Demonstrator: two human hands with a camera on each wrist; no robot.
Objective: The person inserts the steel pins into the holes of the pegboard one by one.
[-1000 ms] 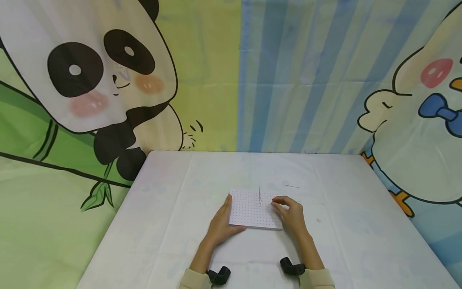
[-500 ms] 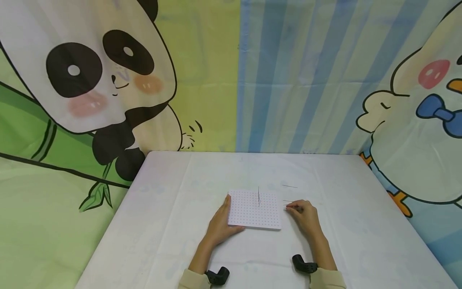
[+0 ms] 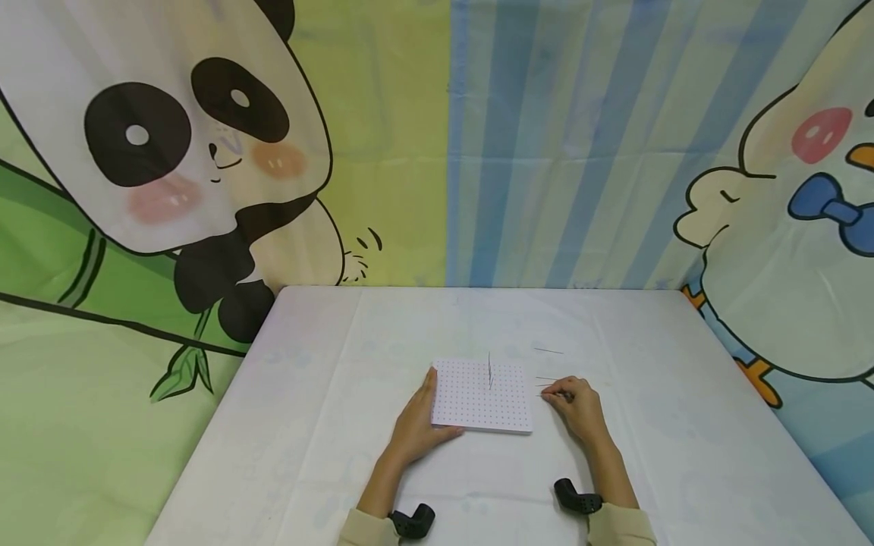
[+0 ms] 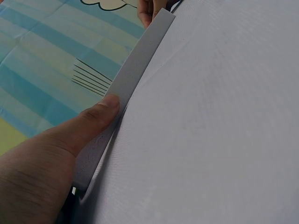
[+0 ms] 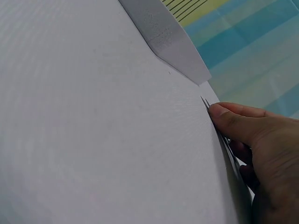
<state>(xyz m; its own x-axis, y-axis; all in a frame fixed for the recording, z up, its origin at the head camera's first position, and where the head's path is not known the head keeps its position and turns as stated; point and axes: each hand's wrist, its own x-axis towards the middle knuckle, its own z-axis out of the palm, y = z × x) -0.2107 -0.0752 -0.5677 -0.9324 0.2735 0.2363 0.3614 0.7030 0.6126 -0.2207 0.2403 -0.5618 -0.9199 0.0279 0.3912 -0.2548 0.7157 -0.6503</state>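
The thin stick (image 5: 203, 101) at the right hand's fingertips lies low over the tabletop (image 3: 307, 425), just off the right side of the white perforated board (image 3: 482, 415). Its long axis runs crosswise, with the free end pointing left toward the board. The right hand (image 3: 580, 413) is clearly the nearer of the two hands and pinches it between thumb and forefinger; two dark tips show there, and I cannot tell whether both are in the grip. The relation that matters, as I judge it, is lying against standing: this stick is close to level, while the row of upright sticks (image 3: 489, 370) rises from the board, to the left of those fingertips. The left hand (image 3: 416, 428) is across on the far side of the board, its fingers straight along the left edge and its thumb pressed to the near edge, bracing the corner without wrapping it. Beyond the right fingertips lies a second loose stick (image 3: 545, 378), also crosswise, and farther out a third stick (image 3: 548, 350), slightly slanted.
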